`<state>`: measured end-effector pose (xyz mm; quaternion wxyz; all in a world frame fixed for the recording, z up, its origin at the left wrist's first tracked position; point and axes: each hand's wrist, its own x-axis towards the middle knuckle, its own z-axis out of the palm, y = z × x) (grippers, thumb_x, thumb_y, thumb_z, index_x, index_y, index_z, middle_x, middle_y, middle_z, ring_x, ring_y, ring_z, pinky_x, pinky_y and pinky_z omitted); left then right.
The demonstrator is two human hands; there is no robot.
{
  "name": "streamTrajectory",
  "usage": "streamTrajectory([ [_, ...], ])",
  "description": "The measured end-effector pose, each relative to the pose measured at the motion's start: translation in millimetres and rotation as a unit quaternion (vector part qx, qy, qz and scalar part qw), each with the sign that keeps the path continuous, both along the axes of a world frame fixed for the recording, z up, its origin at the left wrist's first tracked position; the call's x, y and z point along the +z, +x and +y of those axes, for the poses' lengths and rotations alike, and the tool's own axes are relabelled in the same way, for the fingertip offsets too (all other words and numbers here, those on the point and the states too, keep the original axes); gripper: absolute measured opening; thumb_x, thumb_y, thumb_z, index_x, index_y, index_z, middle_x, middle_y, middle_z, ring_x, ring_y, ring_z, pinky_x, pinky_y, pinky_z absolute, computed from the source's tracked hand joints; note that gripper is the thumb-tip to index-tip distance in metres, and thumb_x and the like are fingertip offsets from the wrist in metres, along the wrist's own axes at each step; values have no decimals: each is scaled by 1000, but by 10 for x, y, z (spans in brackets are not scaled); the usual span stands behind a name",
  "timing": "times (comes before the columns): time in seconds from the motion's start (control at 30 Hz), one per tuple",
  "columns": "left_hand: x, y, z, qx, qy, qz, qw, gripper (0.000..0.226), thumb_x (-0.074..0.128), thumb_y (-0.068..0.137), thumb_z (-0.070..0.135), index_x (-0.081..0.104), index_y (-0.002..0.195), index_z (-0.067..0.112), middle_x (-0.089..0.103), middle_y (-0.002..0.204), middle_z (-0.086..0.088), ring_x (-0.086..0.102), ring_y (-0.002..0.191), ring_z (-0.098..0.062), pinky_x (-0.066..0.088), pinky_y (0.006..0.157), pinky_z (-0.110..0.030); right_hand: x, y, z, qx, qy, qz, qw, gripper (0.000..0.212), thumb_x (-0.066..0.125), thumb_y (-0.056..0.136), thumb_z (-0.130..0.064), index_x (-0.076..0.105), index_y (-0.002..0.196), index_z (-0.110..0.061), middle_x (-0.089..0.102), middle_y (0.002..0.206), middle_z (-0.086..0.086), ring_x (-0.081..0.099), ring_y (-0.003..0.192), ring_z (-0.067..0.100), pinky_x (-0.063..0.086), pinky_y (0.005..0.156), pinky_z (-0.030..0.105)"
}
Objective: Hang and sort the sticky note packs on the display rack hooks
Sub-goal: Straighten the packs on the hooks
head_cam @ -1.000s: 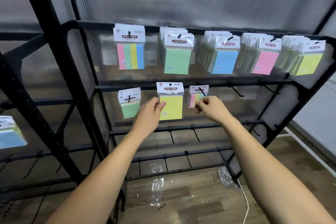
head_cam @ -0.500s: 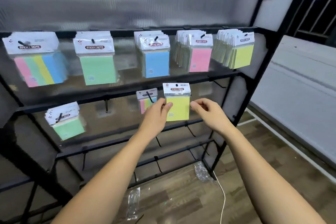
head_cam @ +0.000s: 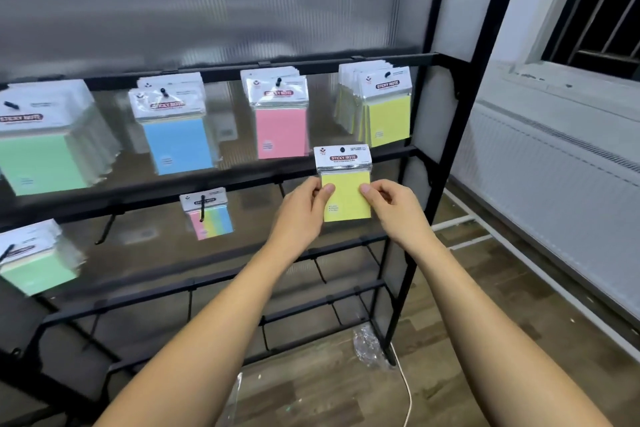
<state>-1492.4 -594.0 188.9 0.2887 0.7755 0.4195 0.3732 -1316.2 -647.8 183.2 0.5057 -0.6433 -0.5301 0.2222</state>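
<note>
1. My left hand (head_cam: 304,204) pinches the left edge of a yellow square sticky note pack in clear plastic with a white "STICKY NOTE" header card (head_cam: 345,184), thumb pressed on the front of the yellow pad.
2. My right hand (head_cam: 391,208) pinches the same pack on its right side, thumb tip on the front and the other fingers curled.
3. The pack is upright between my two hands, in front of the black metal display rack (head_cam: 429,163), near its right upright post. Its header overlaps the second crossbar from the top, and the hang hole in the header is free of any hook.
4. Just above and to the right of it, a thick bundle of yellow packs (head_cam: 377,107) hangs on the rightmost hook of the top bar.
5. Left of those on the same bar hang pink packs (head_cam: 281,121), then blue packs (head_cam: 175,135), then a blurred stack of green packs (head_cam: 45,146) at the left edge.
6. On the second bar, a striped multicolour pack (head_cam: 207,215) hangs on a hook well left of my left hand, and another blurred green stack (head_cam: 31,260) hangs at the far left.
7. Lower bars carry bare black hooks (head_cam: 320,270).
8. On the wood-pattern floor (head_cam: 450,374), crumpled clear plastic wrap (head_cam: 369,347) lies by the rack's foot, beside a white cable (head_cam: 405,388).
</note>
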Motion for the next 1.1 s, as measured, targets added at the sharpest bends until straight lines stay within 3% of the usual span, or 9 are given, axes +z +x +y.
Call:
streamTrajectory([
  [0.1, 67, 203, 13, 13, 19, 26, 999, 27, 43, 102, 43, 58, 94, 21, 68, 86, 7, 62, 84, -20, 52, 77, -44, 29, 203, 29, -10, 15, 13, 1000, 28, 61, 97, -40, 68, 89, -14, 61, 71, -11, 50, 60, -1, 36, 58, 14],
  [0.27, 219, 429, 21, 25, 66, 103, 992, 25, 41, 103, 43, 49, 87, 25, 59, 81, 9, 56, 81, -20, 44, 67, -37, 123, 408, 90, -16, 61, 38, 997, 24, 60, 97, -37, 66, 86, -16, 61, 72, -10, 46, 61, 2, 35, 61, 20],
  [0.47, 378, 498, 195, 53, 114, 166, 978, 24, 39, 103, 41, 54, 92, 25, 62, 89, 9, 60, 87, -21, 49, 72, -38, 323, 603, 163, -44, 125, 40, 990, 27, 55, 101, -33, 62, 84, -14, 60, 76, 5, 46, 67, 10, 36, 63, 29],
  [0.63, 447, 551, 275, 105, 178, 232, 950, 22, 45, 100, 42, 53, 91, 23, 61, 83, 9, 59, 78, -16, 39, 59, -31, 562, 705, 251, -30, 159, 37, 986, 26, 53, 102, -30, 59, 80, -18, 53, 74, -3, 43, 66, 7, 34, 60, 22],
  [0.77, 462, 582, 327, 118, 188, 249, 943, 22, 46, 99, 42, 51, 90, 23, 63, 85, 7, 59, 78, -18, 40, 58, -31, 746, 740, 373, -25, 175, 38, 984, 28, 52, 102, -30, 60, 83, -11, 54, 76, -2, 44, 68, 6, 36, 62, 21],
  [1.1, 427, 589, 409, 128, 184, 247, 943, 20, 47, 99, 40, 52, 89, 23, 62, 81, 7, 59, 75, -16, 43, 58, -30, 780, 893, 588, -24, 140, 23, 990, 32, 48, 104, -33, 55, 75, -20, 51, 72, -6, 43, 65, 5, 33, 57, 19],
])
